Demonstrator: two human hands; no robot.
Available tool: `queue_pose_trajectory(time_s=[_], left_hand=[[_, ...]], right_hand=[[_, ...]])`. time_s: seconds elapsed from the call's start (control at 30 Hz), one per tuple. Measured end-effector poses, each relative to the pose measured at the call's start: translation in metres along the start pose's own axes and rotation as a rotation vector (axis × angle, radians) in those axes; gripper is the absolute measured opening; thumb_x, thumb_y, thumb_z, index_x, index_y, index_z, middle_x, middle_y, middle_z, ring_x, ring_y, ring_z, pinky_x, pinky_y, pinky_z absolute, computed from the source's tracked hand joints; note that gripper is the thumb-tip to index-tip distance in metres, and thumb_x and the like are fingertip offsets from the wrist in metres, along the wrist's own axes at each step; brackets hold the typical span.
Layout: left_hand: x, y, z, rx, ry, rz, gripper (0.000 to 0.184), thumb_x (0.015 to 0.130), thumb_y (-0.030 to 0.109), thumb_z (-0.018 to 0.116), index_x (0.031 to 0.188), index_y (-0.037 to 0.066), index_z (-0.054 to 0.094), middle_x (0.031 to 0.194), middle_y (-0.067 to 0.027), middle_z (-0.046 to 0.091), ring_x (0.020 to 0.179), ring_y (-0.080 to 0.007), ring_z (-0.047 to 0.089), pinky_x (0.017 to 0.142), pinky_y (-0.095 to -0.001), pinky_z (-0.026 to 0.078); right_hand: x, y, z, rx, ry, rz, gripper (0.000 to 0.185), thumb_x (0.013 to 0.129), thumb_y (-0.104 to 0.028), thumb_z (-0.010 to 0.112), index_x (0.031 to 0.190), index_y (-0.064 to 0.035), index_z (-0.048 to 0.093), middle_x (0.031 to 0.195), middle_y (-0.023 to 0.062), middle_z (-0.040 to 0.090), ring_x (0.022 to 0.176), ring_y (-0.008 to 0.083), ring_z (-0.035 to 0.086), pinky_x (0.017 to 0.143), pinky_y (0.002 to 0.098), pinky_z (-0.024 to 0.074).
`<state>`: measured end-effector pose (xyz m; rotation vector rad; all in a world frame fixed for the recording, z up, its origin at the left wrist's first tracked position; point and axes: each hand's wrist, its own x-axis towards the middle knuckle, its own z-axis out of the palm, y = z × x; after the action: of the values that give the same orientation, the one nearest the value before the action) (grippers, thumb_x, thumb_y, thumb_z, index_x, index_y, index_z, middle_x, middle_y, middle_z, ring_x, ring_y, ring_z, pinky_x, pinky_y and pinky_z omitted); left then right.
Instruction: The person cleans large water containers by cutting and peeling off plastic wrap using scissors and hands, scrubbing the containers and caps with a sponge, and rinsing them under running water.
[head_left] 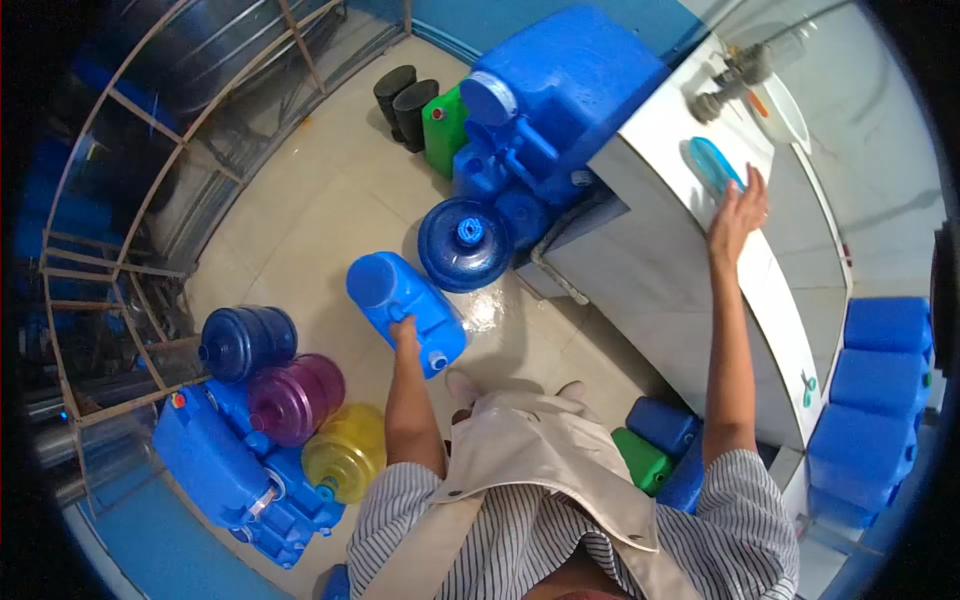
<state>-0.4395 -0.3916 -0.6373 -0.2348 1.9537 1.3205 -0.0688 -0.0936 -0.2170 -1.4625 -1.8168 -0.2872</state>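
Observation:
My left hand [404, 332] is wrapped round the handle of a blue jerrycan [425, 308], which hangs tilted above the tiled floor. The jerrycan's small neck points toward me. Over at the white counter [690, 185], my right hand [738, 222] is stretched out with its fingers apart. Just by its fingertips lies a turquoise oval thing [713, 163], which looks like a scrub brush. Whether the fingers touch it I cannot tell. A round blue water bottle [466, 245] stands on the floor beyond the jerrycan.
Several big blue containers [570, 80], a green jerrycan [445, 130] and black boots [412, 108] stand ahead. Purple [300, 398] and yellow [345, 452] bottles sit at left near a metal-framed rack [120, 270]. A metal fitting [725, 85], white basin [785, 120] and scissors [809, 388] occupy the counter.

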Motion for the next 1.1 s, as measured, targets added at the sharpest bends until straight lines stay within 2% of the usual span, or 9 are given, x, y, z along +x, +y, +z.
queue_pose_trajectory(time_s=[0.13, 0.37, 0.57, 0.67, 0.8, 0.93, 0.97, 1.0, 1.1], left_hand=[[-0.070, 0.095, -0.048, 0.062, -0.118, 0.187, 0.027, 0.078, 0.009, 0.060, 0.101, -0.004, 0.052, 0.081, -0.0120, 0.059, 0.058, -0.0181, 0.057, 0.047, -0.0328, 0.048], [-0.376, 0.310, -0.091, 0.344, -0.198, 0.428, 0.019, 0.082, 0.010, 0.057, 0.098, 0.003, 0.049, 0.071, -0.0050, 0.051, 0.053, -0.0123, 0.049, 0.042, -0.0261, 0.042], [-0.641, 0.423, -0.067, 0.478, -0.326, 0.984, 0.018, 0.081, 0.016, 0.063, 0.094, 0.007, 0.054, 0.063, 0.0006, 0.049, 0.049, -0.0075, 0.045, 0.040, -0.0220, 0.036], [-0.720, 0.457, -0.030, 0.516, -0.416, 1.330, 0.025, 0.085, 0.018, 0.060, 0.103, 0.003, 0.055, 0.062, 0.0026, 0.045, 0.047, -0.0037, 0.040, 0.039, -0.0195, 0.031], [-0.798, 0.476, 0.066, 0.660, -0.454, 1.608, 0.017, 0.088, 0.018, 0.057, 0.095, 0.002, 0.057, 0.060, 0.0039, 0.043, 0.046, -0.0010, 0.034, 0.039, -0.0188, 0.024], [-0.847, 0.447, 0.202, 0.674, -0.601, 2.089, 0.030, 0.085, 0.017, 0.061, 0.106, -0.003, 0.058, 0.078, -0.0076, 0.062, 0.067, -0.0110, 0.056, 0.061, -0.0262, 0.045], [-0.854, 0.437, 0.235, 0.771, -0.674, 1.982, 0.031, 0.084, 0.017, 0.062, 0.107, -0.003, 0.058, 0.086, -0.0119, 0.065, 0.079, -0.0161, 0.060, 0.072, -0.0313, 0.047], [-0.852, 0.420, 0.273, 0.741, -0.790, 2.018, 0.031, 0.083, 0.017, 0.063, 0.107, -0.002, 0.059, 0.083, -0.0143, 0.065, 0.075, -0.0160, 0.060, 0.068, -0.0307, 0.047], [-0.870, 0.349, 0.363, 1.046, -0.825, 2.031, 0.037, 0.080, 0.027, 0.065, 0.105, 0.002, 0.057, 0.084, -0.0239, 0.063, 0.080, -0.0400, 0.061, 0.067, -0.0445, 0.047]], right_hand=[[-0.001, 0.008, 0.000, 0.192, -0.054, 0.032, 0.043, 0.093, -0.031, 0.041, 0.128, -0.0062, 0.044, 0.134, 0.0154, 0.039, 0.131, 0.0306, 0.028, 0.107, 0.0518, 0.0066], [-0.005, 0.036, -0.067, 0.444, -0.113, -0.124, 0.035, 0.084, -0.019, 0.053, 0.117, -0.0082, 0.048, 0.123, 0.0182, 0.044, 0.121, 0.0345, 0.038, 0.099, 0.0591, 0.0232], [-0.019, 0.197, -0.201, 0.471, -0.269, -0.031, 0.034, 0.072, -0.004, 0.054, 0.106, -0.0036, 0.056, 0.120, 0.0202, 0.046, 0.117, 0.0375, 0.039, 0.100, 0.0463, 0.0315], [-0.037, 0.287, -0.264, 0.296, -0.393, 0.071, 0.032, 0.069, -0.001, 0.050, 0.099, -0.0020, 0.060, 0.108, 0.0180, 0.054, 0.105, 0.0371, 0.046, 0.093, 0.0433, 0.0375], [-0.069, 0.362, -0.328, 0.159, -0.673, 0.278, 0.038, 0.065, 0.001, 0.049, 0.100, -0.0023, 0.062, 0.107, 0.0213, 0.054, 0.104, 0.0385, 0.046, 0.092, 0.0425, 0.0394], [-0.098, 0.386, -0.372, 0.064, -0.727, 0.397, 0.039, 0.064, 0.001, 0.050, 0.101, -0.0006, 0.062, 0.106, 0.0207, 0.054, 0.105, 0.0377, 0.048, 0.092, 0.0414, 0.0401], [-0.106, 0.395, -0.372, 0.058, -0.752, 0.354, 0.038, 0.066, 0.001, 0.051, 0.102, 0.0002, 0.061, 0.107, 0.0206, 0.053, 0.104, 0.0374, 0.049, 0.090, 0.0410, 0.0413], [-0.115, 0.400, -0.376, 0.052, -0.779, 0.313, 0.037, 0.067, 0.001, 0.051, 0.104, 0.0009, 0.060, 0.107, 0.0206, 0.052, 0.103, 0.0370, 0.051, 0.089, 0.0407, 0.0425], [-0.130, 0.392, -0.386, 0.182, -0.486, 0.462, 0.027, 0.072, 0.003, 0.048, 0.097, 0.0031, 0.060, 0.107, 0.0235, 0.052, 0.100, 0.0381, 0.053, 0.086, 0.0416, 0.0448]])
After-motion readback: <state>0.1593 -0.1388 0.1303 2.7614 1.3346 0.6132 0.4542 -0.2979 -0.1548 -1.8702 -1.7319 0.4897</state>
